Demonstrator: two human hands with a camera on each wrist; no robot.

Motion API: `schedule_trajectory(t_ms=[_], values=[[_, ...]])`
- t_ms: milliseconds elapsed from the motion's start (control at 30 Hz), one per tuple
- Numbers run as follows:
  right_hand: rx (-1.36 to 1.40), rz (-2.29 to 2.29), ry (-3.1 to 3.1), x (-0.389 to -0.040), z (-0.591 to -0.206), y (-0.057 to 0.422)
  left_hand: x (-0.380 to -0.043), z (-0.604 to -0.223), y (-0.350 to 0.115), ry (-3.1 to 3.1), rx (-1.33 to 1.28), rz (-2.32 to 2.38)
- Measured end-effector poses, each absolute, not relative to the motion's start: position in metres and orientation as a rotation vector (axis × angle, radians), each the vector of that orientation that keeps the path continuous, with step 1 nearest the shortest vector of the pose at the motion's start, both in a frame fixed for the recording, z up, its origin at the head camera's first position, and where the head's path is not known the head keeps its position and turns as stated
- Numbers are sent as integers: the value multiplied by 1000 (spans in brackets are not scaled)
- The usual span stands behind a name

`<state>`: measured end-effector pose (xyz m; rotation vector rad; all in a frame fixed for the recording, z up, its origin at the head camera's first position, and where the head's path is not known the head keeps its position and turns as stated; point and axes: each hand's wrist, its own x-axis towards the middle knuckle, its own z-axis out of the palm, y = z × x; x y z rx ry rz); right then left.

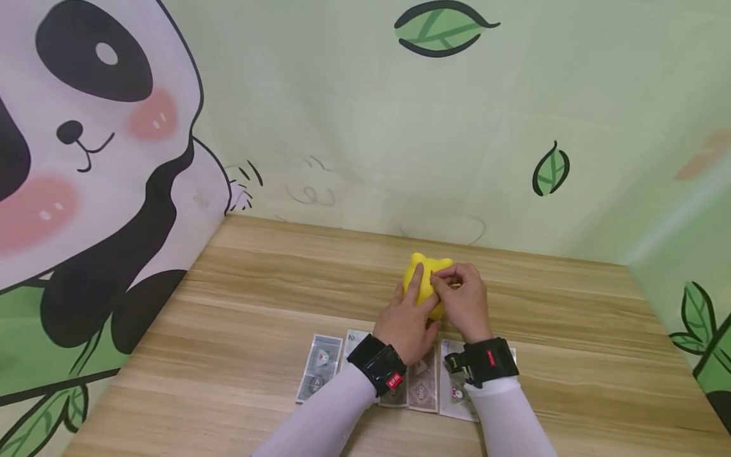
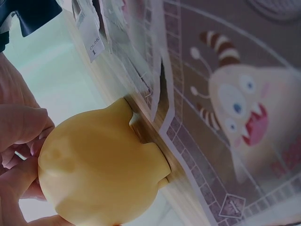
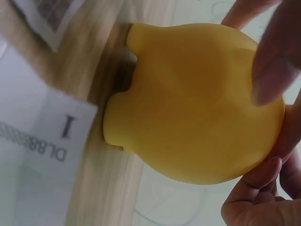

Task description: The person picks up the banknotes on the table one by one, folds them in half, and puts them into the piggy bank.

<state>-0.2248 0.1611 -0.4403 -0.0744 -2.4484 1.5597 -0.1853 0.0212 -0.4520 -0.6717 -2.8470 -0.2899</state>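
Note:
A yellow piggy bank (image 1: 425, 289) with a rounded body and stubby bumps stands on the wooden table. My left hand (image 1: 405, 324) rests on it with fingers spread and fairly straight over its top and near side. At the bank's upper right, my right hand (image 1: 464, 298) has thumb and forefinger pinched together, the other fingers curled. A small dark thing shows right at those fingertips; I cannot tell what it is. In the right wrist view the bank (image 3: 197, 103) appears large, with left-hand fingers (image 3: 277, 80) pressing its surface and right-hand fingers beside it.
Several play banknotes lie in a row in front of the bank, partly under my forearms: a grey one (image 1: 320, 368) at left, a brownish one (image 1: 422, 384), a pale one (image 1: 457, 409) at right. A panda-printed backdrop (image 1: 342, 127) stands behind the wooden table (image 1: 240, 304).

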Motion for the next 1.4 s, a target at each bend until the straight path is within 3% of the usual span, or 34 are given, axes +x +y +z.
schedule_trajectory(t_ms=[1400], values=[[-60, 1494, -2433, -224, -440, 152, -186, -453, 21, -2829, -672, -319]])
